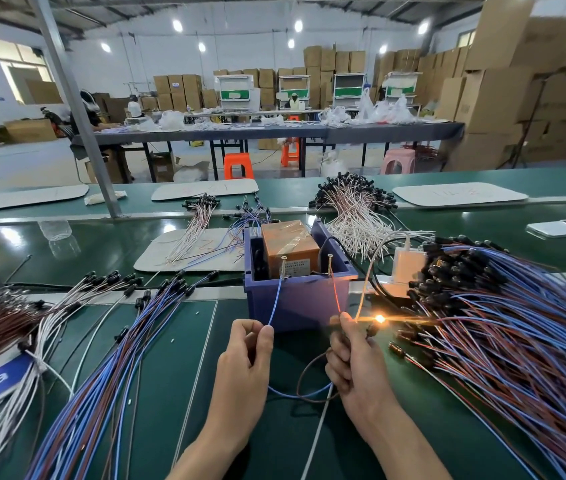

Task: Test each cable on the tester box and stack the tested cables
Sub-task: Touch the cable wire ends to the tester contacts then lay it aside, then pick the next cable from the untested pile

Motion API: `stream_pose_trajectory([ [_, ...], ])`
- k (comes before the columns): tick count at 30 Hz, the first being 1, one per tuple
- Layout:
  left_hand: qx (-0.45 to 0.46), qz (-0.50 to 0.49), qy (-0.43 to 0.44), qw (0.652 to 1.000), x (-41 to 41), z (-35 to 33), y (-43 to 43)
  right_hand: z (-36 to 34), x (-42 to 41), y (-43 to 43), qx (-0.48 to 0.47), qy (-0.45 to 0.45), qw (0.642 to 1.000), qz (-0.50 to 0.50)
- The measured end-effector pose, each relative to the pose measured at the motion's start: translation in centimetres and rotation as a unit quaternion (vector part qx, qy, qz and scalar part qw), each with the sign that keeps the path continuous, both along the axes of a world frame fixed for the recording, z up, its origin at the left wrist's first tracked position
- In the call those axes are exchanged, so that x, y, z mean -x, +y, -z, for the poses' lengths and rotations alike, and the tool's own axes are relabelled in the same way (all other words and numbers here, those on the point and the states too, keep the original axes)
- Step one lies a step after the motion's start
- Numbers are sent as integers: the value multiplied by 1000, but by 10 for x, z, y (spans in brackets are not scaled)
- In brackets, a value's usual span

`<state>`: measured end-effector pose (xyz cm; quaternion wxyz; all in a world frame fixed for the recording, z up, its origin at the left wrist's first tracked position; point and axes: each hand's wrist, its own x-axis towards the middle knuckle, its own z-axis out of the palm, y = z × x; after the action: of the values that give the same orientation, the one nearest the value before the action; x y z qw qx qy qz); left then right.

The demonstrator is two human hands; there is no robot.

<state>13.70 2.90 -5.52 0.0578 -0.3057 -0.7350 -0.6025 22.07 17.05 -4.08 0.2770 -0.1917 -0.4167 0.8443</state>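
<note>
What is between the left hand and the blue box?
A blue wire runs from the left hand up to the blue box, in the head view.

Two bare hands are seen, the left hand (pixel 243 362) and the right hand (pixel 354 365). Behind each wrist a forearm is shown uncovered down to the lower edge of the view: the left forearm (pixel 212 445) and the right forearm (pixel 409 445). The fingers are slender, and knuckles are picked out along the back of the right hand. What is worn further up the arms is cut off.
</note>
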Motion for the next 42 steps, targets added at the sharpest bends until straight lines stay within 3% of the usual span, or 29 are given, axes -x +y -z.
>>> stream_pose_trajectory([
  [23,-25,-20,-31,999,0,-2,-2,5,-1,0,25,19,999,-11],
  [34,-42,-91,-70,992,-4,-3,-9,6,-14,-10,-94,-31,995,3],
  [38,-29,-122,-41,991,-4,-4,-14,8,-14,-15,-119,-54,991,41],
  [42,37,-133,111,984,-14,-7,-21,3,-16,-20,-163,-61,980,95],
])
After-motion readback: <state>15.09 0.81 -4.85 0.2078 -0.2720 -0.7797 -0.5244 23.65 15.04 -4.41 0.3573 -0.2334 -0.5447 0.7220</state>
